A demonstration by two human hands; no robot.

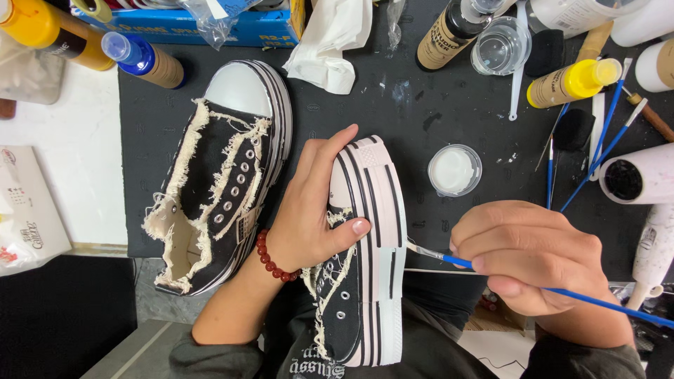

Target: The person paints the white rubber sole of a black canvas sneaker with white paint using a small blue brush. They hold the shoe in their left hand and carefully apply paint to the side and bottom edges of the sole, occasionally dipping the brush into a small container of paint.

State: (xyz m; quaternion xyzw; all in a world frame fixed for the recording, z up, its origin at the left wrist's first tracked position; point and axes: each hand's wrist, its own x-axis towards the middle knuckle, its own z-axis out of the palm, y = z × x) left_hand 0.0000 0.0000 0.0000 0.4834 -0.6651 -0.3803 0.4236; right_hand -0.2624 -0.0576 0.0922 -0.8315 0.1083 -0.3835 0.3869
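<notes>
Left hand (309, 210) grips the striped sneaker (368, 260) on its side, right hand (526, 256) pinches a blue brush (491, 268) at the sole. One wobble could smear paint over those black stripes.

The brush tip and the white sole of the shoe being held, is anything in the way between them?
Nothing visible. The right hand holds the blue brush with its tip right at the white sole of the held shoe; the left hand grips the shoe's far side, its thumb lying left of the tip.
</notes>
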